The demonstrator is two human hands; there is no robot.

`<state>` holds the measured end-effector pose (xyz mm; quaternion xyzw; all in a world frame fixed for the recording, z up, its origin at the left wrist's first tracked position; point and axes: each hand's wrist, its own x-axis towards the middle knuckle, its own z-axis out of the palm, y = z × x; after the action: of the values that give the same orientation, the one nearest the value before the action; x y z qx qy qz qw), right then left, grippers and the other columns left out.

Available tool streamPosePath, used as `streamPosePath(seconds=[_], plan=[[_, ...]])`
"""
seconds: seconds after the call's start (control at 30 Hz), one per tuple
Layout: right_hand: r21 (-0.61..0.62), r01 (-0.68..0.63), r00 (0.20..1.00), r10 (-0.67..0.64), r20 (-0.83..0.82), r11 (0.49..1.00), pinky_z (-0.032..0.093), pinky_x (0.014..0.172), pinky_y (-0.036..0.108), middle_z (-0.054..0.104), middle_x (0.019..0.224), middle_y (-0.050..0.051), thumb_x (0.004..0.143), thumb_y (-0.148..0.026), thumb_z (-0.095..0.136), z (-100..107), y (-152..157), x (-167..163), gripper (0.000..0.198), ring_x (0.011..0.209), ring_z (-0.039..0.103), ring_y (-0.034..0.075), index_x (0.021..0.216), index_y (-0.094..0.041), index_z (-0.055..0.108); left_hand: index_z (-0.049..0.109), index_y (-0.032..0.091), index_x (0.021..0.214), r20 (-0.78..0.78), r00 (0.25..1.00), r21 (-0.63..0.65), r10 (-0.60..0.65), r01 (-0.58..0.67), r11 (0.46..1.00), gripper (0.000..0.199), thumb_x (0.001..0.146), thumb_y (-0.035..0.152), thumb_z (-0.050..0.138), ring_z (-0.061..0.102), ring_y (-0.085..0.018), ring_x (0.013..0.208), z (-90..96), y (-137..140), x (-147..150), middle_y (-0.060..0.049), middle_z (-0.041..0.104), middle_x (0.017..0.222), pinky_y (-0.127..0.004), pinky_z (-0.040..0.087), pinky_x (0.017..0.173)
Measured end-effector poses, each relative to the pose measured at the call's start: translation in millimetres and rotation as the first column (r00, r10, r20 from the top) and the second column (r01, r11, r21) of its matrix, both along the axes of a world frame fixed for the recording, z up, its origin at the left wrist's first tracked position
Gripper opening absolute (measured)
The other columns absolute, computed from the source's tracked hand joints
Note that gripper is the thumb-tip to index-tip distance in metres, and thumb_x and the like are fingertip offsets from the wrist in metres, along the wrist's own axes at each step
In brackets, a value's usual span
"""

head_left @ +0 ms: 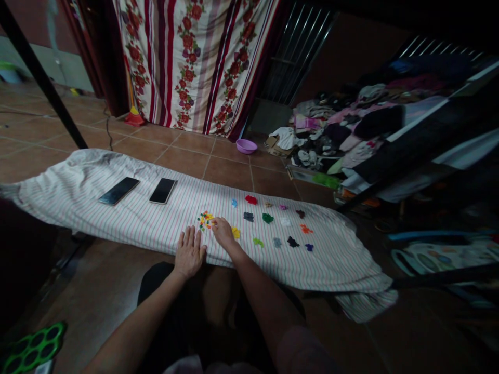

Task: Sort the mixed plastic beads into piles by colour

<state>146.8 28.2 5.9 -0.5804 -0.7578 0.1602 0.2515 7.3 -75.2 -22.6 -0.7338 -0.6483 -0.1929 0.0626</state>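
Observation:
My left hand (pixel 189 253) lies flat on the striped cloth near its front edge, fingers stretched out. Just beyond it is a mixed pile of tiny coloured pieces (pixel 204 220), mostly yellow, green and orange. My right hand (pixel 223 231) is at the right side of that pile, its fingers bent together in a pinch; what they hold, if anything, is too small to name. Partly behind this hand sits a yellow heap (pixel 236 232). Further right are several single-colour heaps, among them a red heap (pixel 251 200), a dark green heap (pixel 267 218) and a black heap (pixel 292 241).
Two phones (pixel 162 190) lie on the left part of the striped cloth (pixel 128 228). Beyond it, a purple basin (pixel 246 146) stands on the tiled floor before a flowered curtain (pixel 206 62). Piled clothes (pixel 351 124) fill the back right. Dark poles rise at both sides.

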Motion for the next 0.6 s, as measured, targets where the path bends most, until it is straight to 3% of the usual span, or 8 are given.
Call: streamPosePath(seconds=[0.2,0.37,0.6], plan=[[0.016,-0.038,0.998,0.039,-0.04,0.999,0.045,0.087,0.028,0.068,0.096,0.005,0.082,-0.007,0.048,8,-3,18,0.026,0.093,0.06,0.017,0.097,-0.02,0.065,0.048,0.007,0.135,0.004,1.0,0.051,0.007,-0.007,0.999,0.052,0.094,0.037,0.038,0.025,-0.033,0.143,-6.5,4,2,-0.022,0.037,0.148,-0.053,0.022,0.115],[0.068,-0.028,0.998,0.031,-0.047,0.997,0.045,0.089,0.03,0.07,0.096,0.004,0.082,-0.008,0.047,12,-5,40,0.027,0.094,0.06,0.018,0.095,-0.021,0.067,0.047,0.007,0.136,-0.027,1.0,0.021,-0.004,0.004,1.0,0.053,0.094,0.037,0.039,0.025,-0.033,0.143,-4.2,3,1,-0.022,0.036,0.148,-0.053,0.021,0.115],[0.095,0.133,0.987,-0.123,-0.105,0.987,0.046,0.088,0.033,0.072,0.097,0.003,0.082,-0.011,0.047,10,-7,74,0.029,0.091,0.061,0.019,0.093,-0.022,0.071,0.045,0.007,0.139,-0.029,0.999,-0.072,0.017,-0.019,0.997,0.056,0.094,0.038,0.037,0.021,-0.032,0.144,3.1,1,2,-0.02,0.032,0.151,-0.051,0.015,0.118]])
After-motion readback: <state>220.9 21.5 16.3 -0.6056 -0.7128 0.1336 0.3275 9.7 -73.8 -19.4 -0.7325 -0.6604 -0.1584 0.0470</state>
